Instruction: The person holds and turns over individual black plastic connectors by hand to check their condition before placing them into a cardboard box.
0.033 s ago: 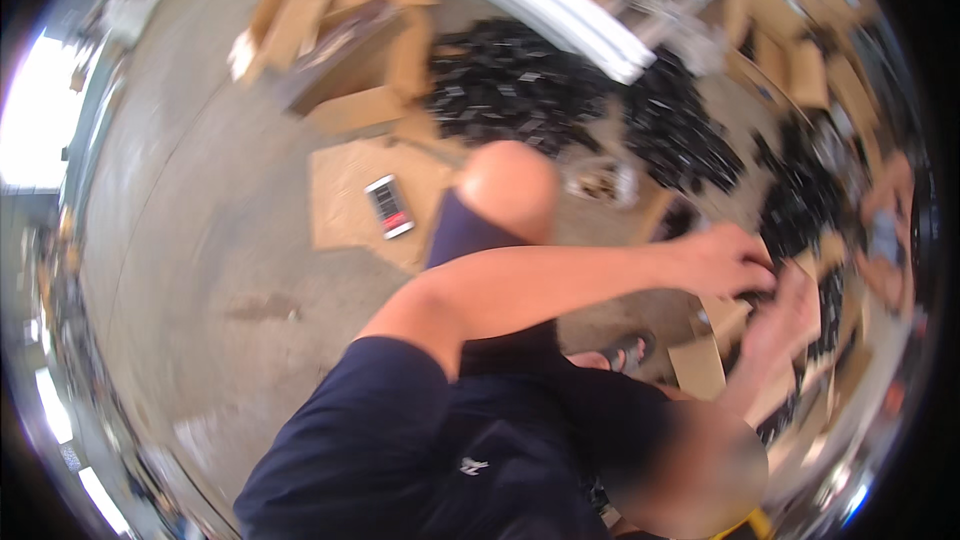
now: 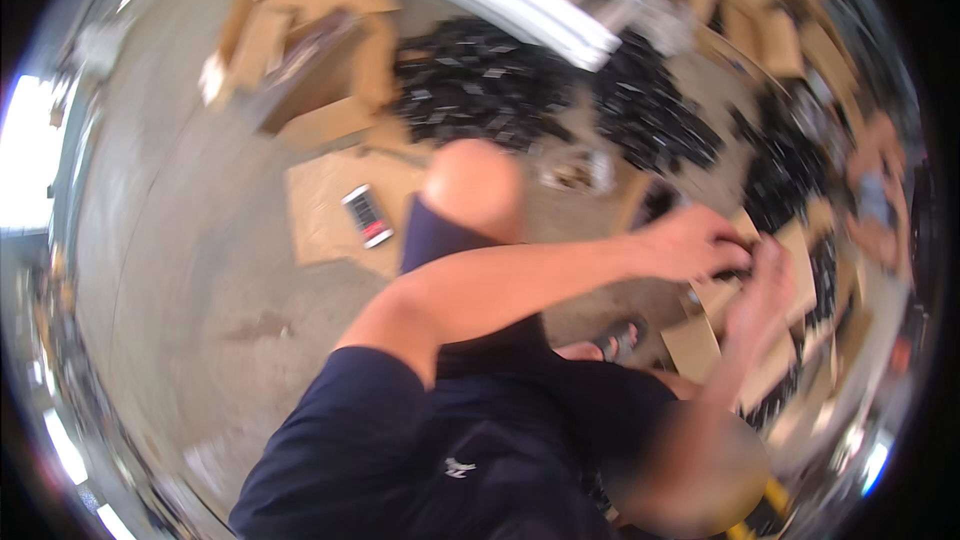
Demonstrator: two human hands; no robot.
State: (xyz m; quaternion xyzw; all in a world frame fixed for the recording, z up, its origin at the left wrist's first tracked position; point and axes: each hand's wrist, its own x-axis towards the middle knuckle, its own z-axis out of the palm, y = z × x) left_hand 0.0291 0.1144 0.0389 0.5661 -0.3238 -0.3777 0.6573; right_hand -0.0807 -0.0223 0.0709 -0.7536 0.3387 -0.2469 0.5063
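On the concrete floor, at its right side: left hand and right hand close together over small black parts on cardboard pieces; grip hard to tell, blurred. Farther back, large black parts pile; phone-like device on flat cardboard sheet.

Flattened brown cardboard boxes are strewn at the floor's upper left; a small white-and-red package lies on a cardboard sheet.

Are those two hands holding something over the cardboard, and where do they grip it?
The left hand and right hand meet on a small black part over a cardboard piece; blur hides the exact grip.
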